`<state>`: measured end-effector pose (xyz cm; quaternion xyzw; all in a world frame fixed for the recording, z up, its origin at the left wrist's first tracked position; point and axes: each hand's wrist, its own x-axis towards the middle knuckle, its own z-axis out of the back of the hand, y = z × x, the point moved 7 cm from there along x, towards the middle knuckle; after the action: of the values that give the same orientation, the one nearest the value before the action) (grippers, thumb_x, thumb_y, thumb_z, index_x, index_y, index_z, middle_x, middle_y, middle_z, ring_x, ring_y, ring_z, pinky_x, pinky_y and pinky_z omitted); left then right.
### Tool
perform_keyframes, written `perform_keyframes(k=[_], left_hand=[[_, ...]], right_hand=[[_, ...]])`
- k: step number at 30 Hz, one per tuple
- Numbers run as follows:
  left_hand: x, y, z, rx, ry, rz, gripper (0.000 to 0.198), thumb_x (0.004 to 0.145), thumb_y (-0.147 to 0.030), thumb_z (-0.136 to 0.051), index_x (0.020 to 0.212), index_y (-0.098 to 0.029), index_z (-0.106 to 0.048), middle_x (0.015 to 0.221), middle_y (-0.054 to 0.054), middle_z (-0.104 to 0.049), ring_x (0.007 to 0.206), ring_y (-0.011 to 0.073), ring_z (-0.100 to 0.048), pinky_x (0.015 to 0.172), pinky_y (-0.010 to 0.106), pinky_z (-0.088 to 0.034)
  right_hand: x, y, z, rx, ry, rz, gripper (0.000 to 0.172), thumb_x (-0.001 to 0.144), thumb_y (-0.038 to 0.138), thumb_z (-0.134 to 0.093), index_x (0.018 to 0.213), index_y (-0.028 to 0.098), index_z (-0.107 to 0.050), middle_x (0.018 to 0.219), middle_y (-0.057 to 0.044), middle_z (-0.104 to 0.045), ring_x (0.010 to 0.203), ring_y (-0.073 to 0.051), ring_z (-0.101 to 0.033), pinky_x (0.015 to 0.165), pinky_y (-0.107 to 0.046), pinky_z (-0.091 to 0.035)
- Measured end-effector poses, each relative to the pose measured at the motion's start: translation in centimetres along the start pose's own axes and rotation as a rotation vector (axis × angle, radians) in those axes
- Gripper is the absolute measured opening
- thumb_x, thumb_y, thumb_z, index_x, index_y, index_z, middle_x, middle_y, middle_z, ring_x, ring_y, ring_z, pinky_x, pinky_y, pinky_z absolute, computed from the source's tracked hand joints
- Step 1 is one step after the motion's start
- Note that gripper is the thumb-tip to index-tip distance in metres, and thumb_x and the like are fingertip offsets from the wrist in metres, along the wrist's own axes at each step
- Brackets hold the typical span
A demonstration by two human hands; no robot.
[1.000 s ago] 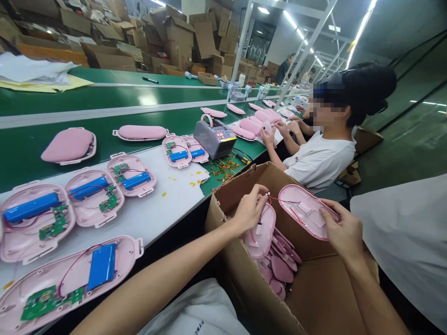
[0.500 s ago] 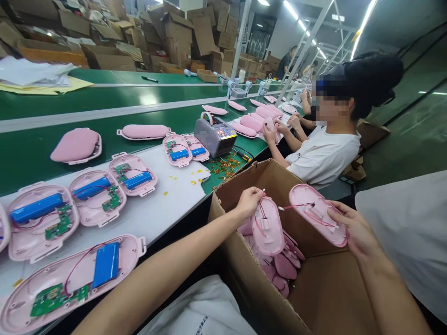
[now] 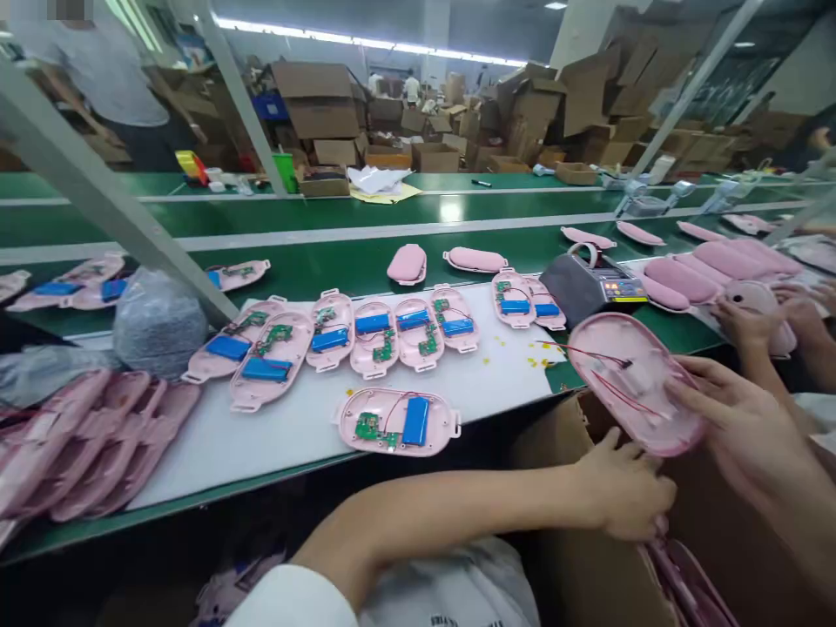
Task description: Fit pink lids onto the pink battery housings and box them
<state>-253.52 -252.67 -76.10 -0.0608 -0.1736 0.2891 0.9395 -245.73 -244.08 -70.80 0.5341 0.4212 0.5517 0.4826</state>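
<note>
My right hand (image 3: 724, 409) grips a pink plastic shell (image 3: 633, 374) by its right edge. The shell's inner side faces me, with thin red wires running across it. Lower and to the left, my left hand (image 3: 627, 488) is over the cardboard box (image 3: 555, 444), knuckles up and fingers curled down. Its fingertips are hidden, so what they hold cannot be made out; a bit of pink shows just under them. More pink shells (image 3: 692, 579) lie inside the box. An open pink housing (image 3: 398, 422) with a blue battery and green circuit boards rests near the table's front edge.
Several open housings (image 3: 372, 340) stand in a row on the white sheet (image 3: 293, 435). A grey tape dispenser (image 3: 588, 283) is behind the box. Stacked pink shells (image 3: 111, 444) lie at left, near a metal post (image 3: 124, 205). Another person's hands (image 3: 751, 326) work at right.
My view has swung left along the table. The shell that hung from my left hand is no longer plainly visible, and that hand is lower over the box. My right hand still holds its shell.
</note>
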Motion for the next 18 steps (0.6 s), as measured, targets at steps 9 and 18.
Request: perform_keyframes(k=[9, 18], left_hand=[[-33.5, 8.1, 13.6, 0.302, -0.868, 0.992, 0.018, 0.092, -0.025, -0.051, 0.106, -0.021, -0.060, 0.099, 0.007, -0.067, 0.098, 0.0242, -0.061, 0.088, 0.041, -0.051], [-39.4, 12.7, 12.0, -0.410, -1.086, 1.104, 0.023, 0.086, -0.039, -0.062, 0.093, -0.020, -0.072, 0.087, 0.005, -0.074, 0.082, 0.0220, -0.068, 0.079, 0.035, -0.057]], right_hand=[[0.3, 1.1, -18.0, -0.060, 0.477, 0.111, 0.040, 0.068, 0.042, -0.075, 0.099, 0.018, -0.067, 0.099, -0.009, -0.070, 0.086, -0.024, -0.066, 0.069, -0.031, -0.055], [-3.3, 2.2, -27.6, -0.390, 0.840, 0.479, 0.024, 0.086, 0.032, -0.053, 0.103, 0.022, -0.066, 0.106, -0.006, -0.069, 0.101, -0.024, -0.063, 0.090, -0.039, -0.049]])
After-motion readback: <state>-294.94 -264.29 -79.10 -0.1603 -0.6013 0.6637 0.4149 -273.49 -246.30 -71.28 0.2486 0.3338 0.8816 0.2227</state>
